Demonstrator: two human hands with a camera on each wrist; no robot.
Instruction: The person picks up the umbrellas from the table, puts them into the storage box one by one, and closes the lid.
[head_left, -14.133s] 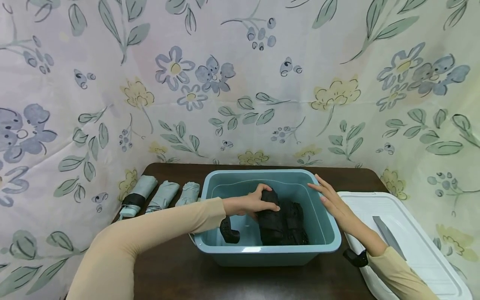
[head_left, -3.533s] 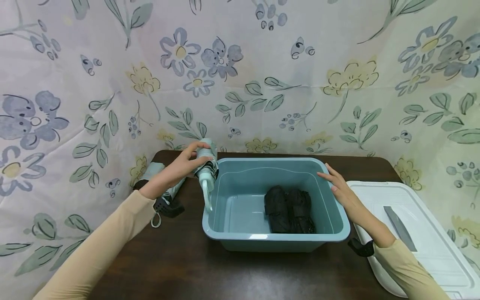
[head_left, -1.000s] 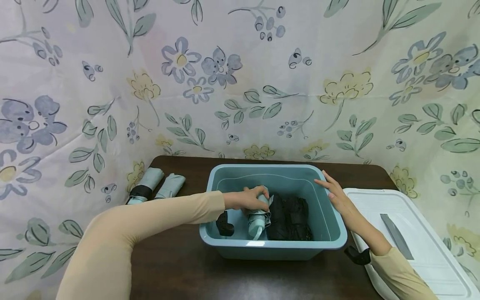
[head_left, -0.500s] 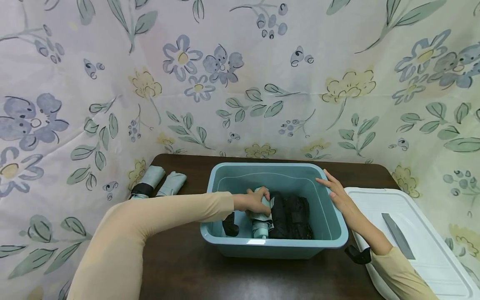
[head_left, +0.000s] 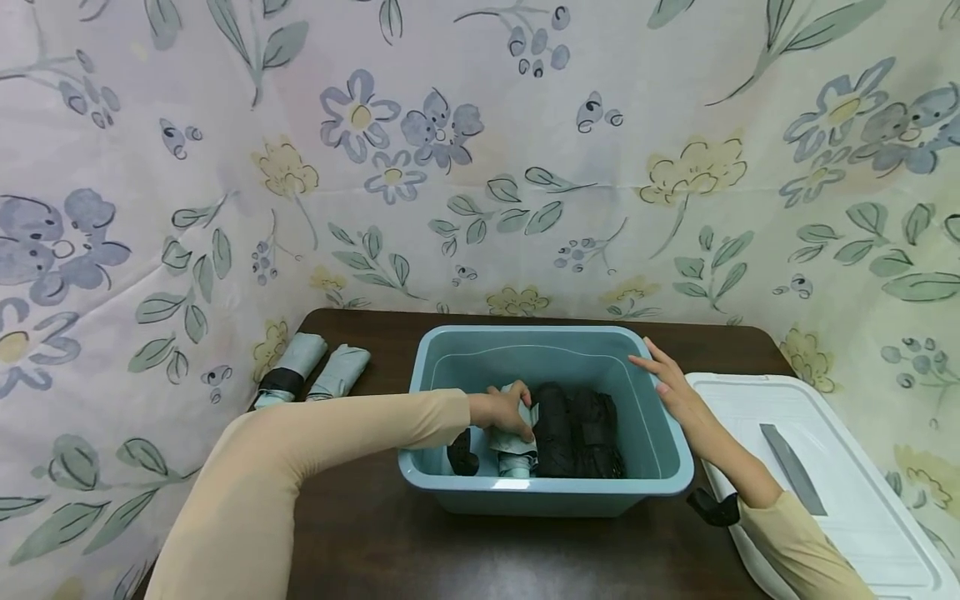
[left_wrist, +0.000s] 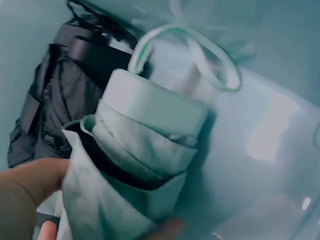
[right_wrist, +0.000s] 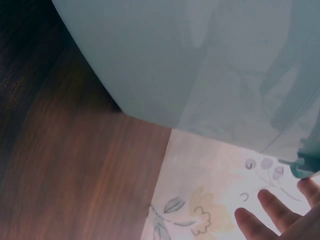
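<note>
My left hand (head_left: 506, 412) is down inside the blue-green plastic bin (head_left: 547, 485), gripping a folded pale green umbrella (head_left: 516, 463). In the left wrist view the umbrella's blocky handle (left_wrist: 150, 102) and white wrist cord (left_wrist: 197, 55) point away from the fingers, with loose cloth flaps around the shaft. Directly to its right lie two folded black umbrellas (head_left: 553, 429), side by side on the bin floor. My right hand (head_left: 672, 392) rests on the bin's right rim with its fingers extended; the right wrist view catches its fingertips (right_wrist: 275, 210) beside the bin's outer wall.
Two more folded pale green umbrellas (head_left: 339, 372) lie on the dark wooden table (head_left: 450, 550), left of the bin, one with a black band. A white lid (head_left: 840, 467) with a grey strip lies to the right. Floral cloth (head_left: 480, 250) hangs behind the table.
Earlier, my left hand placed a black umbrella in the bin. Since then it has brought a pale green umbrella from the left and laid it beside the black ones. The right hand stays at the rim.
</note>
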